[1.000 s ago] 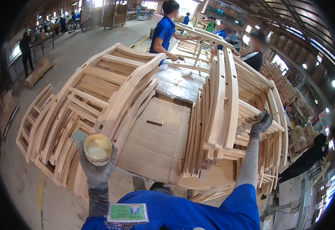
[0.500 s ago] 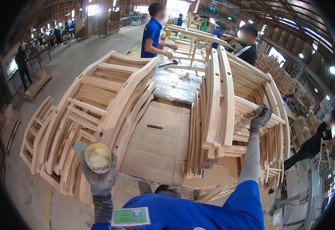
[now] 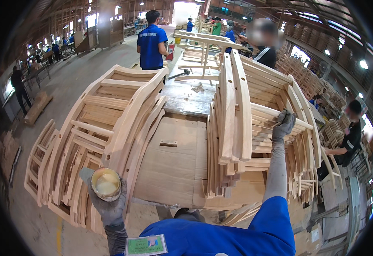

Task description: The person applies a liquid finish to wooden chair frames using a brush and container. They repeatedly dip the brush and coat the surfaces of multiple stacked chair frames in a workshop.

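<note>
My left hand [image 3: 109,208], in a grey glove, is closed around a small round tub [image 3: 106,184] of cream-coloured liquid, its open top facing up. It is held beside the near end of the left stack of wooden chair frames [image 3: 122,123]. My right arm reaches out to the right stack of chair frames [image 3: 239,115]. There my gloved right hand [image 3: 284,126] is closed over a round rung [image 3: 299,123] of an upper frame. Its fingertips look dark and stained; whether a cloth is also under them cannot be made out.
Between the stacks, cardboard [image 3: 173,164] covers the bench, with a small wooden block [image 3: 168,143] on it. Farther off lie a hammer [image 3: 180,74] and wood bits. A person in blue [image 3: 151,47] stands beyond the left stack; a person in black [image 3: 350,141] handles a frame at right.
The view has shifted slightly. The person in blue has turned their back and now stands farther left. My left hand still holds the tub; my right hand stays on the rung.
</note>
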`<state>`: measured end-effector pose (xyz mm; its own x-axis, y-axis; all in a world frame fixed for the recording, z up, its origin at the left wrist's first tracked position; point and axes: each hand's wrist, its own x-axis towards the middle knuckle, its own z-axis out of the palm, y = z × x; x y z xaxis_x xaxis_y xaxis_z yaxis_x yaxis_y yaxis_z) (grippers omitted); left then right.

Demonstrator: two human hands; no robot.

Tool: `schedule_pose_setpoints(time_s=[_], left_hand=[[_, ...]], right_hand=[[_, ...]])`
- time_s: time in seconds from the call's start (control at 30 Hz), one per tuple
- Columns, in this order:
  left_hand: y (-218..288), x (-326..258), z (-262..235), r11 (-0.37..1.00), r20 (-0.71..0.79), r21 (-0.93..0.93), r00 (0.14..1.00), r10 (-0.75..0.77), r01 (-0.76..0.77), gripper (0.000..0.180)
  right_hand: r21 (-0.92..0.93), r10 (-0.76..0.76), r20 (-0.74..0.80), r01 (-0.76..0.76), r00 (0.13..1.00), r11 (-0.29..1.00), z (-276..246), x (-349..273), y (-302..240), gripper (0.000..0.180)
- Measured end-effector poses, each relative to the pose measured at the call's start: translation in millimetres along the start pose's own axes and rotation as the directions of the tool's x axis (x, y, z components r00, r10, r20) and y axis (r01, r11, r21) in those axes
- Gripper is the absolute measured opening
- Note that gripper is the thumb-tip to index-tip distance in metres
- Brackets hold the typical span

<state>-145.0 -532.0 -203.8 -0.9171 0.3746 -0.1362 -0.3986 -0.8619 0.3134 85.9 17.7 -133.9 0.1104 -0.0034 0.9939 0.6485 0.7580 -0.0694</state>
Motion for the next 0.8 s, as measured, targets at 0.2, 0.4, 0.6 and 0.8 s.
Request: schedule_pose_setpoints(time_s=[0.2, 0.4, 0.6, 0.8], left_hand=[[0.6, -1.6, 4.3, 0.996, -0.035, -0.079, 0.998, -0.049, 0.046, 0.043], [1.1, -6.8, 10.3, 0.998, 0.023, -0.047, 0.999, -0.030, 0.031, 0.044], [-1.2, -7.6, -1.3, 0.936, 0.061, 0.285, 0.979, 0.196, -0.205, 0.045], [3.9, -13.7, 5.3, 0.991, 0.015, 0.097, 0.996, 0.086, -0.087, 0.046]], right_hand=[[0.021, -0.012, 0.019, 0.012, 1.000, 1.000, -0.9, 2.0, -0.4, 0.009], [0.010, -0.046, 0.013, 0.046, 0.999, 0.999, 6.2, 1.2, 0.8, 0.009], [-0.011, -0.059, 0.026, 0.059, 0.998, 0.998, 3.1, -2.5, 8.7, 0.015], [-0.029, -0.001, 0.038, 0.002, 0.999, 1.000, 3.3, -5.1, 8.1, 0.014]])
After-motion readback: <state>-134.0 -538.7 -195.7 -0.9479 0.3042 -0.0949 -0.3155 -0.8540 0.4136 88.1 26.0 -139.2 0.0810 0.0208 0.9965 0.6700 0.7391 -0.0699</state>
